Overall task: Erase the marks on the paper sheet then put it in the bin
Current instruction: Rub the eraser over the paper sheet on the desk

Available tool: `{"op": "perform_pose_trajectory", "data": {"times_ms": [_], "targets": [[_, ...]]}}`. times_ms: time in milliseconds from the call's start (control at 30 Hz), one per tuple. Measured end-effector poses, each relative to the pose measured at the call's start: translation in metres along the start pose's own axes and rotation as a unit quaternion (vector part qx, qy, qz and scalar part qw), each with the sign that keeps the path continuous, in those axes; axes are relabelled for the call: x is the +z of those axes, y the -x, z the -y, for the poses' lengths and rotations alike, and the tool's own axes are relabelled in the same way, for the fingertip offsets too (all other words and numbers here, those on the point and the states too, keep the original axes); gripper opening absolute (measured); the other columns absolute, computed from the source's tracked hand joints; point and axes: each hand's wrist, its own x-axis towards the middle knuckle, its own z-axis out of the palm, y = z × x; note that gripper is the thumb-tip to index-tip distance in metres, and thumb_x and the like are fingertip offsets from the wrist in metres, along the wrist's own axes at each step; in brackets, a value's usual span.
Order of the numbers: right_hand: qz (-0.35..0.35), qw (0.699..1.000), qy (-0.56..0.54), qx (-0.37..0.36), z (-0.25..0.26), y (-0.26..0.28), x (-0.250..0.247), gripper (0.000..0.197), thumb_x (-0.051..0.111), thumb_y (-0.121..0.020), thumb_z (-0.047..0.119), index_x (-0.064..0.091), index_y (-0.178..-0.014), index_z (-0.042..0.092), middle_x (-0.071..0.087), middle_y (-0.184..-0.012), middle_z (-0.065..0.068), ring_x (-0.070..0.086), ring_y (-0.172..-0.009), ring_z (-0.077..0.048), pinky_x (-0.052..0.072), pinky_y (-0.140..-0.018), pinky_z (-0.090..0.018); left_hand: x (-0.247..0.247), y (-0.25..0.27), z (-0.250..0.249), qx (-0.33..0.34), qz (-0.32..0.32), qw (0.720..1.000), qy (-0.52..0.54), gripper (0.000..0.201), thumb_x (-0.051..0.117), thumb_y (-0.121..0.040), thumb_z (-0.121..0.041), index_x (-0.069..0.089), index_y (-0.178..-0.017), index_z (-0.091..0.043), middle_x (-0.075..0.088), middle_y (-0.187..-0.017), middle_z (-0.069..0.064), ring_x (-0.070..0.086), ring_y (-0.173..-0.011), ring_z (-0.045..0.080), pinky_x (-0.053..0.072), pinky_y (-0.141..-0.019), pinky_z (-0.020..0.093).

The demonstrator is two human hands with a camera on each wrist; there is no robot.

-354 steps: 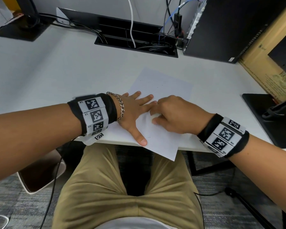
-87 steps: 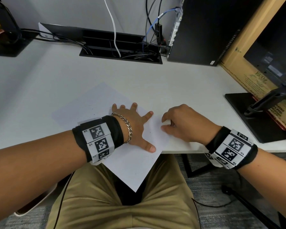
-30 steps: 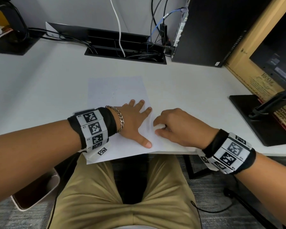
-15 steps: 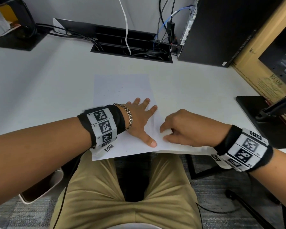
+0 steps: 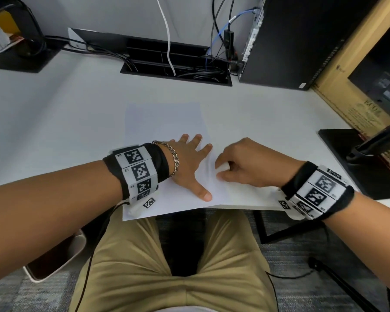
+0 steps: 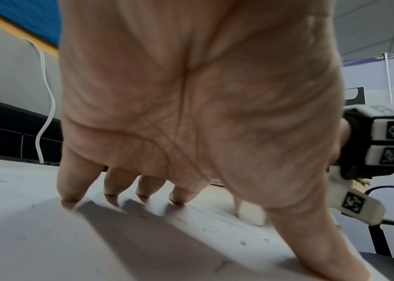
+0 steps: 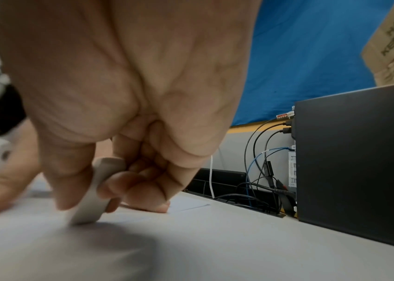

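Note:
A white paper sheet [image 5: 162, 122] lies on the white desk [image 5: 54, 109], its near edge hanging over the desk's front edge. My left hand [image 5: 189, 163] lies flat on it with fingers spread, pressing it down; the fingertips [image 6: 70, 199] touch the paper [image 6: 46, 237], which carries small grey specks. My right hand [image 5: 245, 165] is just right of the left, at the sheet's right edge. It pinches a white eraser [image 7: 94, 192] between thumb and curled fingers, with the eraser's lower end on the paper [image 7: 143, 247]. The eraser [image 6: 251, 214] also shows past my left palm. No bin shows.
A black computer tower [image 5: 302, 41] stands at the back right beside a cardboard box [image 5: 351, 86]. A cable slot [image 5: 176, 66] with several cables runs along the desk's back. A black monitor base [image 5: 358, 163] sits at right. My legs and a grey carpet are below.
Over the last seconds the sheet was turned from a slant to lie nearly square with the desk. In the last half second both hands stayed close together on it.

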Motion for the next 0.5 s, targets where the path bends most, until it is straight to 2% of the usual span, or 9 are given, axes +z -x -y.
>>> {"op": "perform_pose_trajectory", "data": {"times_ms": [100, 233, 300, 433, 500], "targets": [[-0.015, 1.0, 0.002, 0.023, -0.003, -0.011, 0.002, 0.033, 0.068, -0.093, 0.043, 0.073, -0.123, 0.027, 0.065, -0.086, 0.008, 0.054, -0.073, -0.001, 0.04, -0.067, -0.016, -0.003, 0.001, 0.003, 0.003, 0.011, 1.0, 0.011, 0.143, 0.061, -0.067, -0.095, -0.027, -0.161, -0.033, -0.033, -0.169, 0.004, -0.021, -0.158, 0.036, 0.004, -0.129, 0.059], [-0.029, 0.999, -0.004, 0.026, -0.002, -0.007, 0.008, 0.031, 0.068, -0.093, 0.041, 0.073, -0.122, 0.029, 0.067, -0.084, 0.009, 0.052, -0.07, 0.002, 0.04, -0.069, -0.02, -0.004, 0.001, 0.0, 0.005, 0.003, 1.0, 0.027, 0.139, 0.057, -0.068, -0.097, -0.023, -0.162, -0.034, -0.03, -0.17, 0.003, -0.02, -0.158, 0.036, 0.004, -0.129, 0.059], [-0.032, 0.999, -0.007, 0.02, 0.0, -0.003, 0.01, 0.032, 0.069, -0.092, 0.041, 0.073, -0.121, 0.03, 0.066, -0.081, 0.009, 0.051, -0.068, 0.005, 0.04, -0.068, -0.018, -0.002, -0.001, -0.004, 0.007, -0.01, 1.0, 0.02, 0.139, 0.057, -0.068, -0.097, -0.022, -0.163, -0.033, -0.028, -0.171, 0.004, -0.018, -0.159, 0.037, 0.004, -0.129, 0.058], [0.022, 0.999, -0.043, -0.017, 0.01, 0.015, 0.008, 0.03, 0.073, -0.089, 0.043, 0.075, -0.117, 0.03, 0.064, -0.075, 0.011, 0.058, -0.069, 0.003, 0.042, -0.066, -0.011, 0.001, -0.004, -0.003, 0.011, -0.019, 1.0, -0.003, 0.142, 0.057, -0.064, -0.099, -0.023, -0.162, -0.034, -0.029, -0.171, 0.002, -0.017, -0.159, 0.037, 0.0, -0.129, 0.058], [0.02, 0.999, -0.043, -0.016, 0.01, 0.014, 0.007, 0.03, 0.073, -0.089, 0.043, 0.075, -0.116, 0.03, 0.065, -0.075, 0.01, 0.059, -0.07, 0.003, 0.042, -0.066, -0.01, 0.002, -0.005, -0.001, 0.011, -0.023, 1.0, -0.002, 0.143, 0.056, -0.063, -0.1, -0.024, -0.162, -0.035, -0.03, -0.17, 0.001, -0.018, -0.159, 0.036, -0.001, -0.129, 0.058]]}}
